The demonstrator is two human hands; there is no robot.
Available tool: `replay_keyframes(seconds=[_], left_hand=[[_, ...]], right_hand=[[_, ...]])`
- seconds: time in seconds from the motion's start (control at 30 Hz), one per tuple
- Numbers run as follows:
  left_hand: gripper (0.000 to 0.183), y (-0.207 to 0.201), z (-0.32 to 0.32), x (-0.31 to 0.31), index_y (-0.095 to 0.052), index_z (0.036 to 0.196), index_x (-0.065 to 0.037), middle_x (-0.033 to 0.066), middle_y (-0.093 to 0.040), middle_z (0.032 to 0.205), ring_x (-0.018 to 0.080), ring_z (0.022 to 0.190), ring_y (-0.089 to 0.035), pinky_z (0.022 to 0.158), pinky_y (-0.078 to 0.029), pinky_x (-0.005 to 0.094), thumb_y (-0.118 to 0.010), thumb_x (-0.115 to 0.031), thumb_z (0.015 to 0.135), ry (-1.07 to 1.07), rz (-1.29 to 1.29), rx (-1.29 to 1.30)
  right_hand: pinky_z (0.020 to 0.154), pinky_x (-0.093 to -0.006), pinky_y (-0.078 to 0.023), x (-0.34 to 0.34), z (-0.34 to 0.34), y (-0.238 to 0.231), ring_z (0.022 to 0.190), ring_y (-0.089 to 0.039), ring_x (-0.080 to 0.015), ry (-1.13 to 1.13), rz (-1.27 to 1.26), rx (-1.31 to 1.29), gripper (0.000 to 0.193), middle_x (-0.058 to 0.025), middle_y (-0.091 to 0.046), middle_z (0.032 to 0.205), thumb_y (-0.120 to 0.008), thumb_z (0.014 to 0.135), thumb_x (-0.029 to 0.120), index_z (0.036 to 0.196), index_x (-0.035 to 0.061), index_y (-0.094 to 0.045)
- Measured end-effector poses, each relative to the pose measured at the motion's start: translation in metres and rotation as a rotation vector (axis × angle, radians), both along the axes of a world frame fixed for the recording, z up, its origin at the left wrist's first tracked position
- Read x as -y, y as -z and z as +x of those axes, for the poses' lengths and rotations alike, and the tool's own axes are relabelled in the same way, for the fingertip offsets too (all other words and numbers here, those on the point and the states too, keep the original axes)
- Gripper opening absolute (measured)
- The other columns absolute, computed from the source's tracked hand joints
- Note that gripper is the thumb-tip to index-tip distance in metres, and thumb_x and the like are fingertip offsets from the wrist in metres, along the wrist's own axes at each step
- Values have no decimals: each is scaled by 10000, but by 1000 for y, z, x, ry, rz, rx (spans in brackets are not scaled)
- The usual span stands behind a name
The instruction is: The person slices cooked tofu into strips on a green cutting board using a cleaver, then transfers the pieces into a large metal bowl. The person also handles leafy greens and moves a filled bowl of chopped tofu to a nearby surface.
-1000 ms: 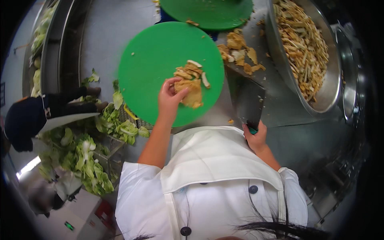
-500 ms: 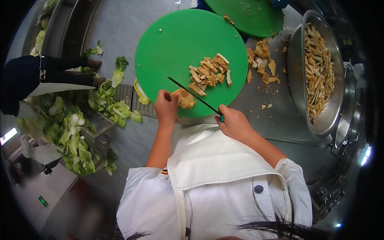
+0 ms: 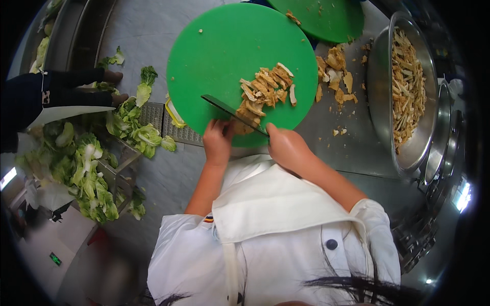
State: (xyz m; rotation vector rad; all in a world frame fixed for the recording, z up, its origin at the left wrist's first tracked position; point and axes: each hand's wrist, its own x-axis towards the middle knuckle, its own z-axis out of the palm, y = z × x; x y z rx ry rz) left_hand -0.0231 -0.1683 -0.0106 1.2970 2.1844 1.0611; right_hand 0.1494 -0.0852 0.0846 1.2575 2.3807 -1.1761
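Note:
A knife (image 3: 223, 108) is gripped in my right hand (image 3: 289, 149) at the near edge of a round green cutting board (image 3: 219, 51). Its dark blade slants to the far left, across a golden-brown piece that looks like fried tofu (image 3: 242, 127). Bent fingers of my left hand (image 3: 218, 144) hold that piece down, just left of the blade; the blade partly covers it. Beyond the knife lies a pile of cut strips (image 3: 268, 84), brown outside and pale inside.
A large steel bowl (image 3: 377, 102) of similar strips stands at the right. Scraps (image 3: 336, 76) lie beside the board, near a second green board (image 3: 326, 20). Cabbage leaves (image 3: 92, 178) are heaped at the left. Another person (image 3: 25, 104) is at the far left.
The knife has moved left and nearer, onto the brown piece. My right hand has shifted left and nearer, and my left hand is slightly nearer. The view has shifted a little.

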Motion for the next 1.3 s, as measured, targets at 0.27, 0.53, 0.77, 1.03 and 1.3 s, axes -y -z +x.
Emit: replay_keyframes(seconds=[0.27,0.53,0.77,1.03,1.3], left_hand=[[99,-6,1,3,-631,781,-11,115,-597,768,230,650,-618,589,-506,311,-702,-12,713,-25,12,117],[97,-1,4,-2,-644,783,-9,112,-597,757,226,651,-619,591,-499,303,-704,-3,708,-76,45,255],[110,3,0,4,-657,790,-13,110,-600,759,237,658,-613,600,-497,310,-698,15,692,-57,17,153],[103,1,3,5,-677,782,-16,105,-608,755,229,654,-613,587,-499,296,-703,11,686,-81,51,163],[97,12,5,8,-651,769,-7,108,-611,767,219,647,-612,576,-500,286,-681,41,690,-123,95,210]], right_hand=[[591,-502,-442,-1,8,-5,658,-563,-426,39,58,-109,149,-240,-566,680,-485,777,14,919,-26,-465],[618,-501,-443,0,-2,4,689,-571,-421,-49,0,71,152,-243,-568,695,-490,769,14,915,-22,-462],[634,-493,-443,-3,2,-2,709,-570,-419,65,8,-43,194,-227,-571,712,-543,750,17,922,-7,-457],[601,-499,-442,2,-2,0,685,-569,-420,-75,7,32,130,-235,-558,672,-485,762,0,885,-19,-448],[625,-510,-438,-4,-3,4,688,-568,-424,21,19,-122,142,-242,-565,683,-486,759,-1,893,-27,-448]])
